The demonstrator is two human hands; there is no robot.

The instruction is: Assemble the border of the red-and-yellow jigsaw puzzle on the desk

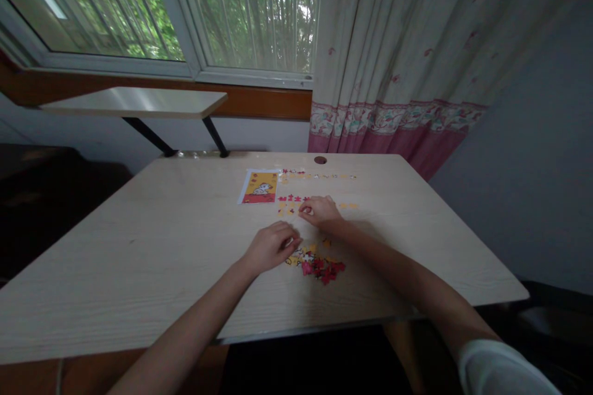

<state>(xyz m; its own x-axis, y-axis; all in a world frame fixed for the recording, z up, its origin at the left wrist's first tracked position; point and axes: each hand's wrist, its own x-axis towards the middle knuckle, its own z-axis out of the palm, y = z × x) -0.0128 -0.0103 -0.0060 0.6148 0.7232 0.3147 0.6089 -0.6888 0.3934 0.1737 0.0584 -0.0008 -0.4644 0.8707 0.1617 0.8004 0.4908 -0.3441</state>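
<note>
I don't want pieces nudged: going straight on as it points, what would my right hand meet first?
Your right hand would probably meet the laid-out yellow puzzle pieces just ahead, though height is unclear.

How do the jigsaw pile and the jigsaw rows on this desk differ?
The jigsaw pile is jumbled, its pieces overlapping; the jigsaw rows are laid out in lines. The jigsaw pile lies closer to the camera; the jigsaw rows lie farther off, beside the picture sheet. Both include red and yellow pieces.

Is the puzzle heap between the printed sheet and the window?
No, the heap lies nearer the table's front edge than the printed sheet does.
</note>
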